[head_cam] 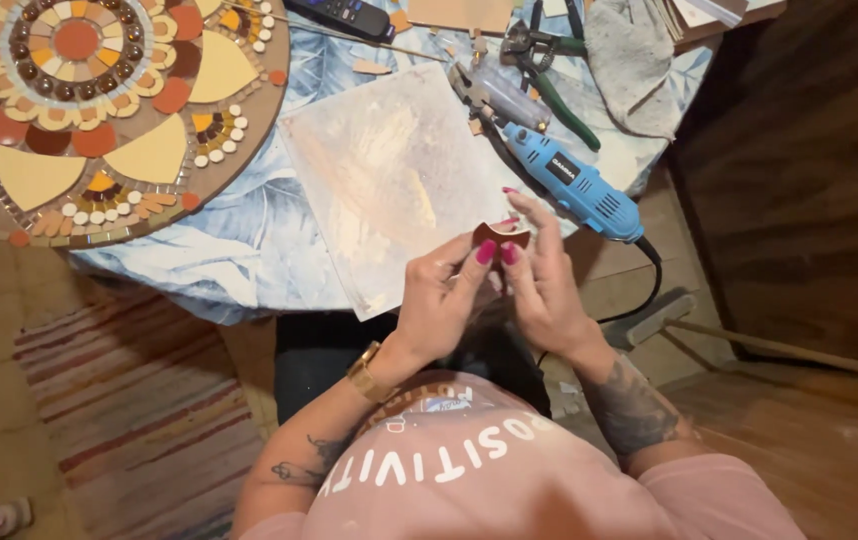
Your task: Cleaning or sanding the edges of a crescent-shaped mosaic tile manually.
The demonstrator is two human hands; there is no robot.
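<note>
Both your hands meet over the table edge, pinching one small reddish-brown tile piece (501,236) with a curved notch. Your left hand (441,296) grips it from below with thumb and forefinger; your right hand (541,280) clamps the other side, remaining fingers fanned upward. Just behind sits a whitish work board (389,180). A blue rotary tool (571,182) lies right of it, green-handled nippers (549,80) further back. Round mosaic (99,110) far left.
</note>
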